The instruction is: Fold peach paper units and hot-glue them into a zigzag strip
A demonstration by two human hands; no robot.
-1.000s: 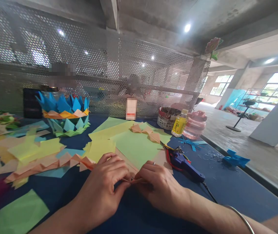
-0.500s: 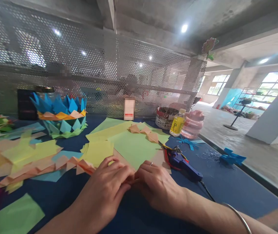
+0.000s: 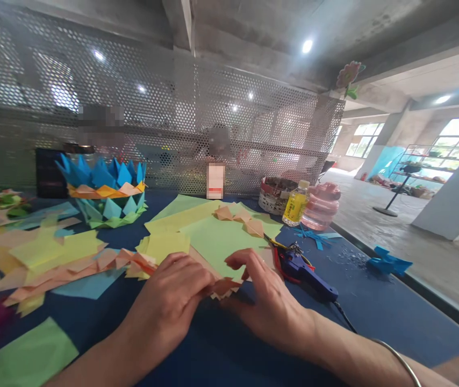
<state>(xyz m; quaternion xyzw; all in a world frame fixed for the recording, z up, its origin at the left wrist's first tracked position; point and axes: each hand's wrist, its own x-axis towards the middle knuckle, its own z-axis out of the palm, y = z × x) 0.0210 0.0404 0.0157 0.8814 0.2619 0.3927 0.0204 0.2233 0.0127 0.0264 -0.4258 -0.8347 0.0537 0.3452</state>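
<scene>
My left hand point(image 3: 171, 303) is closed on a folded orange paper strip point(image 3: 226, 288), whose zigzag end sticks out past the fingertips. Beyond that hand, a long chain of orange folded paper point(image 3: 96, 262) runs off to the left; whether the two are joined is hidden. My right hand point(image 3: 267, 301) is open just beside the strip's end, thumb and fingers apart. Under and behind the hands lie green paper sheets point(image 3: 209, 244) and yellow squares point(image 3: 165, 247). Three loose orange folded pieces point(image 3: 239, 216) rest on the green paper.
A blue glue gun point(image 3: 310, 277) with a cord lies to the right. Farther back stand a tiered folded-paper basket point(image 3: 106, 188), a yellow-labelled bottle point(image 3: 295, 204), a pink jug point(image 3: 321, 207) and a round container point(image 3: 273, 194). Blue paper point(image 3: 389, 262) lies near the right edge.
My right hand has let go of the strip and spread its fingers, baring the zigzag end. My left hand has kept its grip. The view has shifted slightly.
</scene>
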